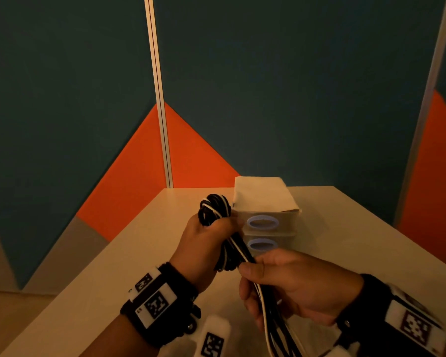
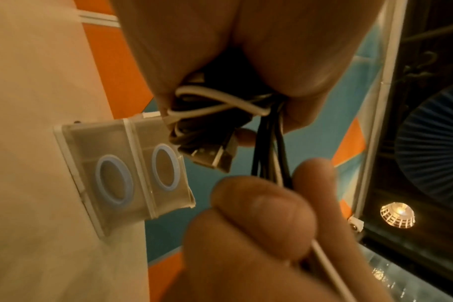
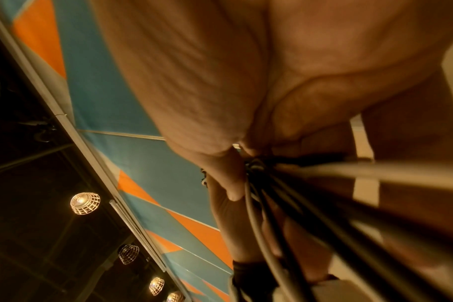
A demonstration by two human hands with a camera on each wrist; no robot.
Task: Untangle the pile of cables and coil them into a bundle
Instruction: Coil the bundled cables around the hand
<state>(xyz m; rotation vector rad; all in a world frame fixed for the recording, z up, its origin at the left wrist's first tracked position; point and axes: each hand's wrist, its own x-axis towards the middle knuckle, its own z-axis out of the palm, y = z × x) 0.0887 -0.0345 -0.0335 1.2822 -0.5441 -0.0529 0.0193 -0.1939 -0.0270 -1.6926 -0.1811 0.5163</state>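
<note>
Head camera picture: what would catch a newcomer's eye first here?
Probably the black and white cables looped into a coil that the left hand grips above the pale table, while the right hand pinches the loose strands trailing down. Just behind stands a clear drawer box with two blue oval handles, against orange and teal wall panels.

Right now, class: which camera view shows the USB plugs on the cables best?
The left wrist view: two USB plugs hang clearly below the left hand. In the head view that hand hides them; the right wrist view shows only blurred cable strands.
</note>
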